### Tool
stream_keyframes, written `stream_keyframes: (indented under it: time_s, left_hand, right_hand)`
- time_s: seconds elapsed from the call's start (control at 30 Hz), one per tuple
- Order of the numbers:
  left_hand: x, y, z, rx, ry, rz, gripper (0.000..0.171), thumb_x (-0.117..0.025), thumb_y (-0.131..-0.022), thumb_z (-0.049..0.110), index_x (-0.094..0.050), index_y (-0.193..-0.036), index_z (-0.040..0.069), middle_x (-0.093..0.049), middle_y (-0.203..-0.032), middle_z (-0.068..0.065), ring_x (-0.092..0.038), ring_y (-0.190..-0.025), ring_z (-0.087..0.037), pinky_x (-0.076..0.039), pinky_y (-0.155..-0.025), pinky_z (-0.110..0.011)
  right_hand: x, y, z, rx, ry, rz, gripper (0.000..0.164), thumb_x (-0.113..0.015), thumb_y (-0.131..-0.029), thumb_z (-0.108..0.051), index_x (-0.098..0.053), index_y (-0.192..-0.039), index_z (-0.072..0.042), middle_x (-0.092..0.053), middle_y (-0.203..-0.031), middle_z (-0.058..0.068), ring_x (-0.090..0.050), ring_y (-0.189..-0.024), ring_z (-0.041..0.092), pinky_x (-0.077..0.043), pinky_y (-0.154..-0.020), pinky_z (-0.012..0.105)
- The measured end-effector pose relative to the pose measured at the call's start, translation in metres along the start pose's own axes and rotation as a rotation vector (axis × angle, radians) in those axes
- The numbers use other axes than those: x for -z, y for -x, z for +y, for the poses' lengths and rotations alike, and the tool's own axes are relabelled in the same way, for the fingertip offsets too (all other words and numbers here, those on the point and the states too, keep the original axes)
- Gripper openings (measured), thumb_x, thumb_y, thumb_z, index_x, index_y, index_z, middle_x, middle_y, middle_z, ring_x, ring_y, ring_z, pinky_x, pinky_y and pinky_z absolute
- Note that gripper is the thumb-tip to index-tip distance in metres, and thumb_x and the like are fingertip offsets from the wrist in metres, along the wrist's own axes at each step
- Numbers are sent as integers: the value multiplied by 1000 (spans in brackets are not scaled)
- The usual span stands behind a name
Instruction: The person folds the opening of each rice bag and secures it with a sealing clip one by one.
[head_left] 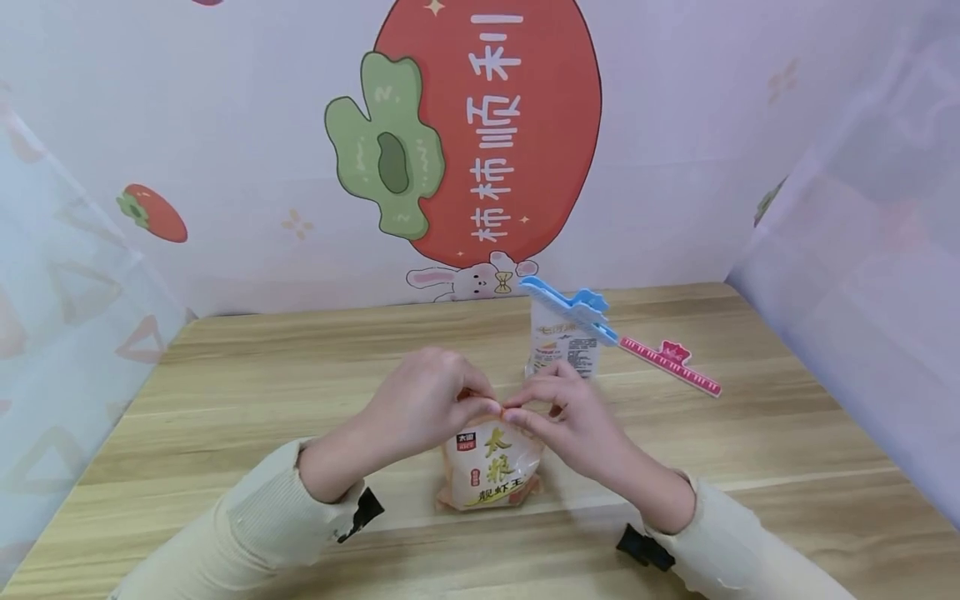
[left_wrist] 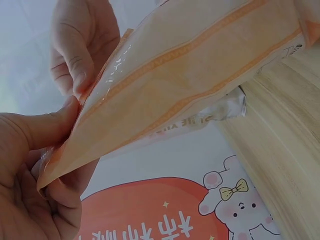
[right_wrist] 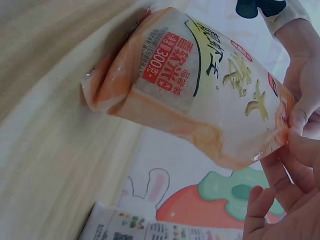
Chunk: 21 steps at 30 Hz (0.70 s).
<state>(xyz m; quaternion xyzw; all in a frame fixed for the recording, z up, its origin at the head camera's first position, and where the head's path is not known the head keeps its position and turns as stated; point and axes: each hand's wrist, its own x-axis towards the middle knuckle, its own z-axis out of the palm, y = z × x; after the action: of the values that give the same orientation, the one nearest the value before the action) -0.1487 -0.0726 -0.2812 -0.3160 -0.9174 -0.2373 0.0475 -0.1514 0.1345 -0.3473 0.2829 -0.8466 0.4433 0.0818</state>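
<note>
Rice bag (head_left: 495, 467), lower centre of the head view, on the wooden table (head_left: 262, 400). I see left hand (head_left: 423, 396) and right hand (head_left: 573, 417) both pinching its top edge, fingertips nearly meeting. I judge it soft, modestly heavy, slick-filmed; best held by that edge. Right of centre, behind: white bag (head_left: 577, 350), overlapped by blue clip (head_left: 572, 312), pink clip (head_left: 667, 364) alongside; possible obstruction for right-hand fingers.
</note>
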Motion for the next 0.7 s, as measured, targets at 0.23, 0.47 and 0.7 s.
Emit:
stream_keyframes:
  time_s: [0.23, 0.47, 0.7]
  left_hand:
    - [-2, 7, -4, -10, 1, 45, 5, -81, -83, 20, -80, -78, 17, -68, -66, 12, -49, -57, 0, -41, -53, -17]
    - [0, 10, -5, -61, -19, 69, 6, -81, -83, 17, -80, -77, 16, -65, -61, 12, -46, -54, 3, -39, -50, -16]
    - [2, 11, -5, -65, -16, 56, 5, -81, -83, 16, -80, -78, 15, -68, -65, 10, -46, -53, 3, -39, -50, -16]
  right_hand:
    - [-10, -4, -6, 175, 64, 66, 10, -79, -85, -11, -75, -84, -20, -67, -79, -13, -41, -94, 11, -40, -74, 27]
    - [-11, 1, -8, 173, 104, 83, 11, -78, -85, -10, -72, -83, -19, -68, -80, -14, -40, -101, 13, -38, -84, 34]
    - [-9, 8, -6, 113, 127, 58, 12, -79, -84, -10, -72, -83, -20, -67, -80, -15, -38, -100, 12, -37, -84, 34]
